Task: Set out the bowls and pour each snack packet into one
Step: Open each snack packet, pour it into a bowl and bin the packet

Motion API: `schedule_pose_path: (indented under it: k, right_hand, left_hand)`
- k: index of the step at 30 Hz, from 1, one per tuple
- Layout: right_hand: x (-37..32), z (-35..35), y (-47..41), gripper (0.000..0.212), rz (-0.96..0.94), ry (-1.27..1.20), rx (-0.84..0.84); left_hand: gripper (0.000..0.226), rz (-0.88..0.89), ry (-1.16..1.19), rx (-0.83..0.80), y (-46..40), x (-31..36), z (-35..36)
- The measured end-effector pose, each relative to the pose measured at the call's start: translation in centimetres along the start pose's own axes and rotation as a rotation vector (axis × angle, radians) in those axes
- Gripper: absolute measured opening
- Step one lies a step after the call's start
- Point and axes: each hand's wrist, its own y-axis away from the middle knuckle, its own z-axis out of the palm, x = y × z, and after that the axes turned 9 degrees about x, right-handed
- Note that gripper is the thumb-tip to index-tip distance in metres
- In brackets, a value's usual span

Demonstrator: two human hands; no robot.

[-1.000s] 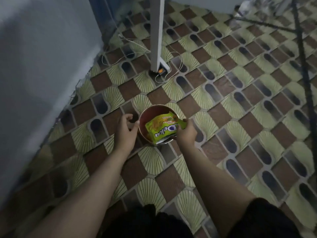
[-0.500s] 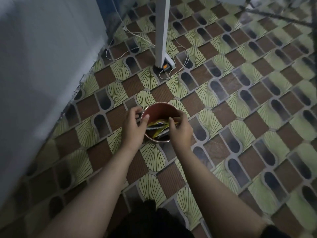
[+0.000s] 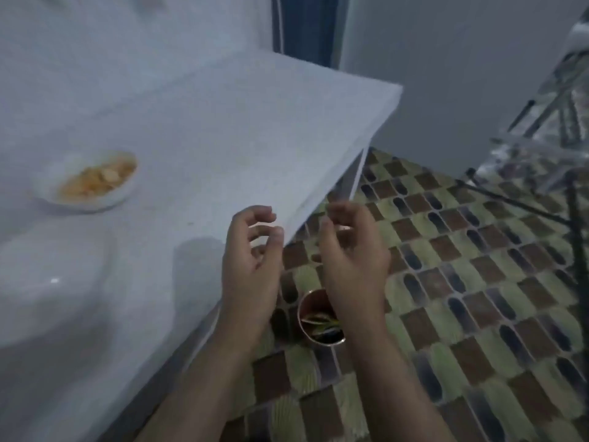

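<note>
Below the fingertips of both hands, on the patterned floor tiles (image 3: 478,282), stands a reddish-brown container (image 3: 310,309) w/ crumpled snack packets (image 3: 322,327) inside; its far rim is partly hidden behind the right wrist. Left hand (image 3: 251,266) and right hand (image 3: 353,260) hang side by side, apart from each other, raised above the container and touching nothing. Left fingers (image 3: 264,215) are loosely curled, thumb and forefinger near each other but w/ nothing between them. Right fingers (image 3: 342,212) are likewise relaxed and half-curled, holding nothing; motion blur softens their tips.

Left of the left fingers, a white table (image 3: 223,138) fills the upper-left part of the view; its corner juts out beyond both sets of fingertips, and one white leg (image 3: 355,173) drops to the floor just past the right fingertips. Well to the left of the left hand, on the tabletop, sits a white bowl (image 3: 87,183) filled w/ pale orange snack pieces. Nearer the camera on that side, a second white bowl (image 3: 54,282) shows as a glossy blurred shape; its contents cannot be told.

Far right of the right fingers, a dark metal frame (image 3: 541,148) w/ thin legs stands on the tiles, approx. against the grey wall (image 3: 446,59).
</note>
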Motion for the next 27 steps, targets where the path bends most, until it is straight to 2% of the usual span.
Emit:
schedule_pose_path:
  k: [6,11,15,21,27]
  right_hand:
    - [-12.5,8.9,3.4,0.013,-0.16,-0.148,-0.285]
    - [-19.5,18.5,10.6,0.015,-0.256,-0.278,-0.587]
    - [-22.8,26.6,17.4,0.013,-0.315,-0.321,-0.757]
    - [-23.9,37.8,25.5,0.01,-0.425,-0.311,-0.89]
    - [-23.9,46.3,30.7,0.025,-0.472,-0.162,-1.015]
  left_hand:
    - [0.02,0.084,-0.026,0.322,-3.5,7.3,-14.3]
    - [0.02,0.11,-0.104,0.61,-5.0,8.6,-28.0]
    - [0.017,0.114,-0.235,0.798,-5.6,8.4,-38.4]
    - [0.012,0.021,-0.345,0.846,-7.3,4.7,-50.7]
    - [0.012,-0.139,-0.363,0.831,-12.2,-0.4,-59.6]
